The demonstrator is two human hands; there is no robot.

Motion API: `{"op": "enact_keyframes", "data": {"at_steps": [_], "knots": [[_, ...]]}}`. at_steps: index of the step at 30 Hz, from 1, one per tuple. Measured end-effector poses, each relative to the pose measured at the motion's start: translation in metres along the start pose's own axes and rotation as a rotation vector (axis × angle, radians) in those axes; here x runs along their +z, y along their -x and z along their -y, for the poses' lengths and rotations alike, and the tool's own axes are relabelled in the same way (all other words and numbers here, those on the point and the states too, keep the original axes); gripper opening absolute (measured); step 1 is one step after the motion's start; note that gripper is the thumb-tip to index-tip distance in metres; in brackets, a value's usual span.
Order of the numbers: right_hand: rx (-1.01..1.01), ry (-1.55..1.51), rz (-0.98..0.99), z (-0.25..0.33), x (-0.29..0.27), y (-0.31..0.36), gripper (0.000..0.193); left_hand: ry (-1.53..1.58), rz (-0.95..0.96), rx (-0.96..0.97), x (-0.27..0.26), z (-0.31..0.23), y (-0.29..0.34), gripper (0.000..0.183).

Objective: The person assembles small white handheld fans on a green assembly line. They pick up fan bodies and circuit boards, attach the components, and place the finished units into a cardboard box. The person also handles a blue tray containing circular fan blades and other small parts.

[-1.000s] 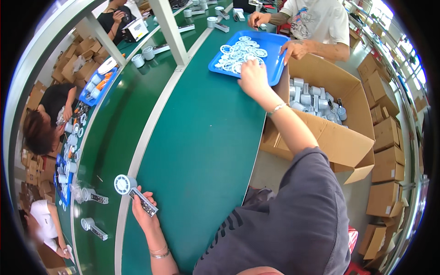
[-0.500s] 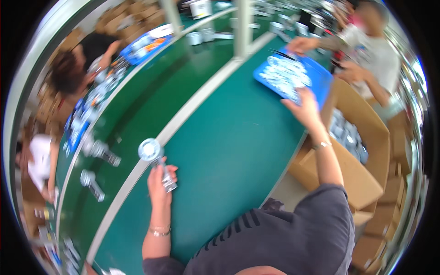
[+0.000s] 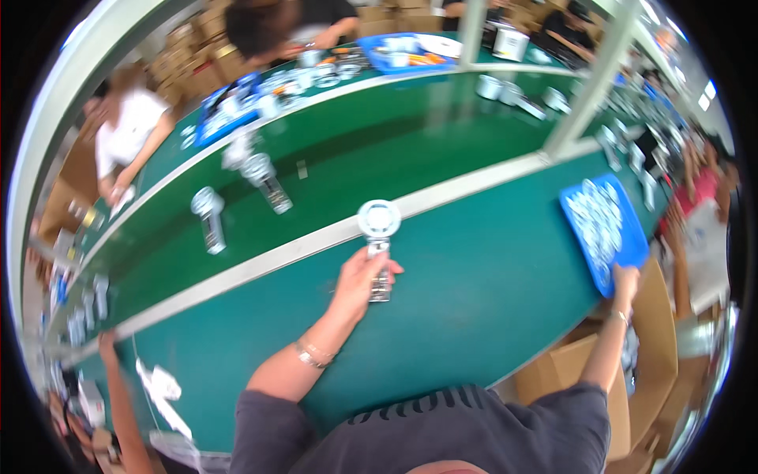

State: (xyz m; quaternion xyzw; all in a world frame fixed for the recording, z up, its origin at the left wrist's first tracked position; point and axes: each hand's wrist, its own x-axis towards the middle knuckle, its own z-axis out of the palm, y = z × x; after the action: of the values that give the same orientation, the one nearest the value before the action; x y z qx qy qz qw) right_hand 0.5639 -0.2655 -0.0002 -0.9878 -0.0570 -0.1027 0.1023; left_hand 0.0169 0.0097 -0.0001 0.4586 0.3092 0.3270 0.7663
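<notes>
My left hand (image 3: 362, 280) is closed round the shiny handle of a part (image 3: 379, 221) with a pale ring-shaped head, held upright above the near green bench. At the right, my right hand (image 3: 626, 283) is closed on the near rim of a blue tray (image 3: 632, 246); its fingertips are partly hidden. Many clear and white ring-shaped pieces (image 3: 594, 221) lie heaped in that tray. On the green belt beyond the pale rail, two similar parts with round heads and shiny handles, one part (image 3: 209, 219) and another part (image 3: 267, 182), lie apart from my hands.
An open cardboard box (image 3: 659, 340) with grey parts stands below the tray. A pale rail (image 3: 308, 251) divides bench from belt; a post (image 3: 592, 79) rises from it. Co-workers sit across the belt. Another person's arm (image 3: 122, 403) reaches in at left near white items (image 3: 162, 387).
The view has swung, shifting the scene across the picture. My right hand has gone from over the ring pieces to the tray's near rim. My left hand still holds the ring-headed part.
</notes>
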Motion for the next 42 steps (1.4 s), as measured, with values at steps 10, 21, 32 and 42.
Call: {"op": "enact_keyframes", "data": {"at_steps": [10, 21, 32, 42], "knots": [[0.216, -0.171, 0.105, 0.026, -0.023, 0.022, 0.032, -0.065, -0.07, 0.05, 0.006, 0.0, 0.002, 0.042], [0.059, -0.52, -0.082, -0.038, 0.014, -0.016, 0.039, -0.026, -0.066, 0.037, 0.002, -0.001, 0.001, 0.038], [-0.135, -1.228, 0.419, 0.029, -0.001, 0.064, 0.027, 0.003, -0.002, 0.029, -0.005, -0.001, 0.003, 0.032], [-0.313, -1.393, 0.682, 0.3, 0.0, 0.162, 0.032, -0.013, -0.006, 0.042, -0.005, 0.0, 0.003, 0.024]]}}
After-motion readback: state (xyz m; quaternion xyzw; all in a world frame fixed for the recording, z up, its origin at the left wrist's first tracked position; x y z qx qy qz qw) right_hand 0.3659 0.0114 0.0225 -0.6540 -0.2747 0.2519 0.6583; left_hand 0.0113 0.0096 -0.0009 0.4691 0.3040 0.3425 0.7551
